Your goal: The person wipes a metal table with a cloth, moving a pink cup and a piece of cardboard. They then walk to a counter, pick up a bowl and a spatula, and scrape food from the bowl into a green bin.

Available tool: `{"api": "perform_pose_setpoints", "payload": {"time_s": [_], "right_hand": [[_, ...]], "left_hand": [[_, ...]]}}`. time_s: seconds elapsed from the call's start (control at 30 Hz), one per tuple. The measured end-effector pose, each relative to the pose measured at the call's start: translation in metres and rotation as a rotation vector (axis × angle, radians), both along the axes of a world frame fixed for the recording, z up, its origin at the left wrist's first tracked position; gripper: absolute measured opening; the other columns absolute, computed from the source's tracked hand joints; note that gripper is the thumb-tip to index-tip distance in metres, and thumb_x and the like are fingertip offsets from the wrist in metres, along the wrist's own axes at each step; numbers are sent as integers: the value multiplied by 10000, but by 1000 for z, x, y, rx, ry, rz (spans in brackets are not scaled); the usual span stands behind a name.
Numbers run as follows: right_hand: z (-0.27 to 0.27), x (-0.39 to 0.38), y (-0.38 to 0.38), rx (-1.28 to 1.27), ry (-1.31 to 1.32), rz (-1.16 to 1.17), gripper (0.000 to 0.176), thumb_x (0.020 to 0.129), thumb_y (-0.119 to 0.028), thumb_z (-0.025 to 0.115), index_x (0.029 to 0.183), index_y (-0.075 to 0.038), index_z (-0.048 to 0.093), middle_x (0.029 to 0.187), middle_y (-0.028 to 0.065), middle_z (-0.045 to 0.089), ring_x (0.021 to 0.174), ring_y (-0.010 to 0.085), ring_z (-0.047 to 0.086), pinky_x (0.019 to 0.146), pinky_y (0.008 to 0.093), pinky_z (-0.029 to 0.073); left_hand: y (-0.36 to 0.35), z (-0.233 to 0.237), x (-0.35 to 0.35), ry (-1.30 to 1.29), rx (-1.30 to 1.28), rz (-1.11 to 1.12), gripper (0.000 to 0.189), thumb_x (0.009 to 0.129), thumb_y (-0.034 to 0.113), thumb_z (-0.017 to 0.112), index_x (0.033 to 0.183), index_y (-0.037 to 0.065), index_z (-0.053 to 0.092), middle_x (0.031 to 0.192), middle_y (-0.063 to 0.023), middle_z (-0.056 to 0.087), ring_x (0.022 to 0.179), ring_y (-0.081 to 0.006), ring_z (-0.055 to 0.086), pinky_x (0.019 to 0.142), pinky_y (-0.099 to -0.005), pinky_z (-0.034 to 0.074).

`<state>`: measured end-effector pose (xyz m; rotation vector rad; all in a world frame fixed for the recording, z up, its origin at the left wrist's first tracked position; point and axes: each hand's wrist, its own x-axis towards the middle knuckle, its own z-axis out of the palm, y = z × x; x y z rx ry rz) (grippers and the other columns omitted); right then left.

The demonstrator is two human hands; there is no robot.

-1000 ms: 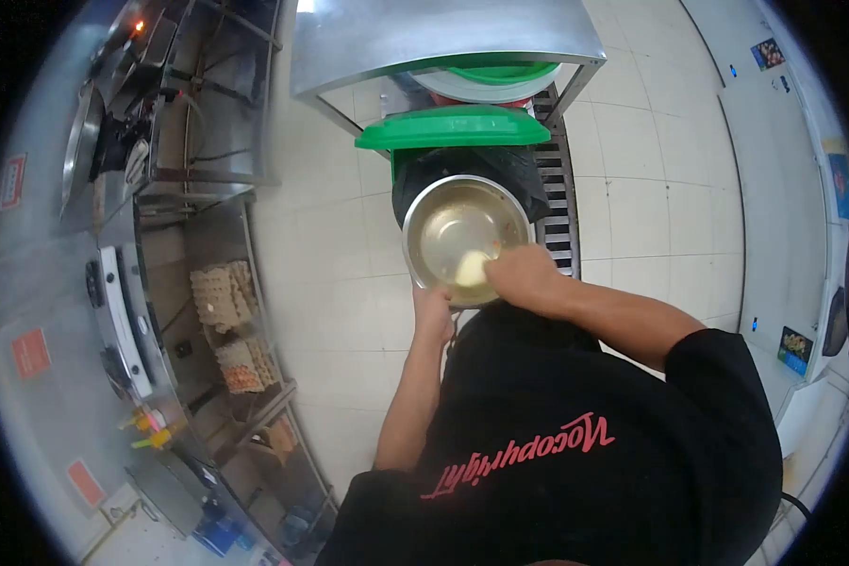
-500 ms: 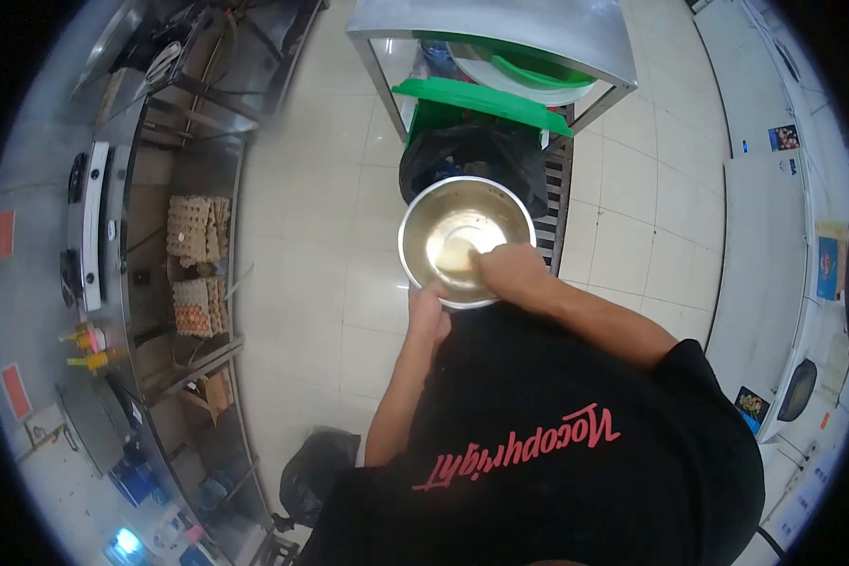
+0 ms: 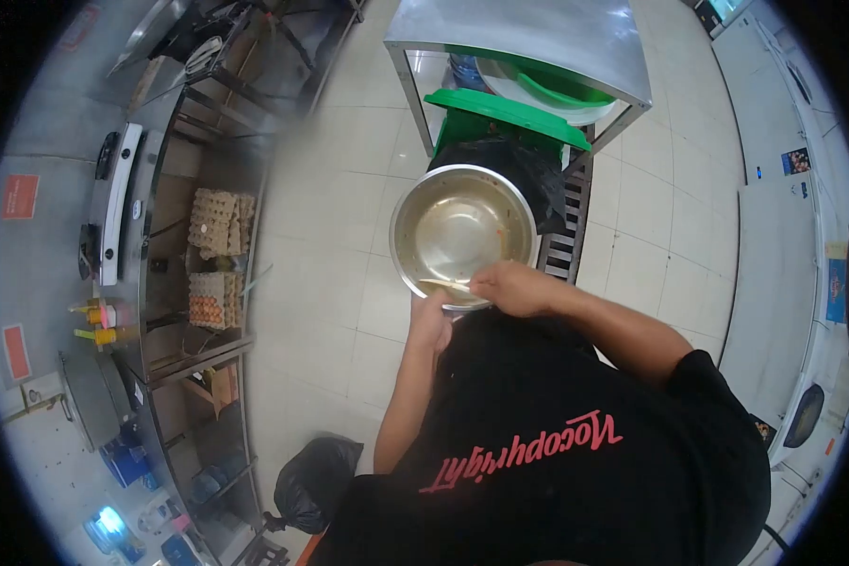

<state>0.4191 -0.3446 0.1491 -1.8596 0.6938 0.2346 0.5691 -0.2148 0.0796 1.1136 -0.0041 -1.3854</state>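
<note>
A round stainless steel bowl [image 3: 457,222] is held in front of my body, tilted so its inside faces me. A few small bits of residue cling to its inner wall. My left hand [image 3: 430,319] grips the near rim, its fingers partly hidden by the bowl. My right hand [image 3: 511,288] is closed around a thin, cream-coloured scraper [image 3: 445,284], whose flat edge lies inside the bowl by the near rim. Beyond the bowl is a green bin [image 3: 509,118] lined with a black bag [image 3: 538,174], partly covered by the bowl.
A steel table [image 3: 528,33] stands over the bin, with basins beneath. On the left shelf are egg trays [image 3: 219,224], below a counter with a stove [image 3: 121,203]. A tied black bag [image 3: 316,481] sits on the floor; white freezers [image 3: 774,274] line the right.
My right hand has drawn the scraper from the bowl's middle toward the near rim. The bowl tips more toward me, and the whole view has shifted slightly.
</note>
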Motion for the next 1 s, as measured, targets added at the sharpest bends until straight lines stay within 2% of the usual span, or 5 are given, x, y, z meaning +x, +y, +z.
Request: {"api": "perform_pose_setpoints", "payload": {"time_s": [0.1, 0.2, 0.73, 0.9, 1.0], "right_hand": [[1, 15, 0, -73, -76, -268, 281, 1037, -200, 486, 991, 21, 653, 971, 261, 665, 905, 396, 650, 848, 459, 492], [-8, 14, 12, -49, -102, -27, 290, 1039, -209, 486, 976, 23, 648, 954, 263, 666, 900, 393, 652, 845, 463, 488], [-17, 26, -3, -154, -146, -292, 306, 1021, -264, 535, 1071, -31, 727, 1016, 235, 711, 979, 429, 679, 870, 482, 511], [30, 24, -13, -361, -25, -89, 321, 1020, -276, 525, 1027, -31, 731, 953, 225, 724, 905, 404, 709, 801, 500, 544], [43, 29, -22, -616, 260, -64, 294, 1026, -278, 511, 1177, -122, 710, 847, 198, 725, 815, 383, 724, 747, 528, 560]], "left_hand": [[2, 17, -10, 45, 91, -72, 679, 772, -100, 467, 1439, -12, 374, 1286, -189, 562, 1106, -322, 659, 850, -455, 639], [-1, 19, -2, -66, 89, -2, 679, 785, -101, 467, 1449, -10, 360, 1292, -188, 564, 1091, -321, 669, 826, -451, 646], [12, 43, 3, -111, 87, -166, 678, 825, -79, 451, 1483, 18, 322, 1319, -206, 553, 1083, -311, 683, 779, -430, 662], [12, 20, 11, -186, 20, -159, 838, 793, -136, 434, 1561, 99, 198, 1430, -187, 436, 1280, -303, 546, 993, -429, 552], [1, 19, 9, -365, -10, -212, 914, 779, -151, 421, 1596, 135, 127, 1460, -182, 397, 1345, -300, 472, 1076, -403, 477]]}}
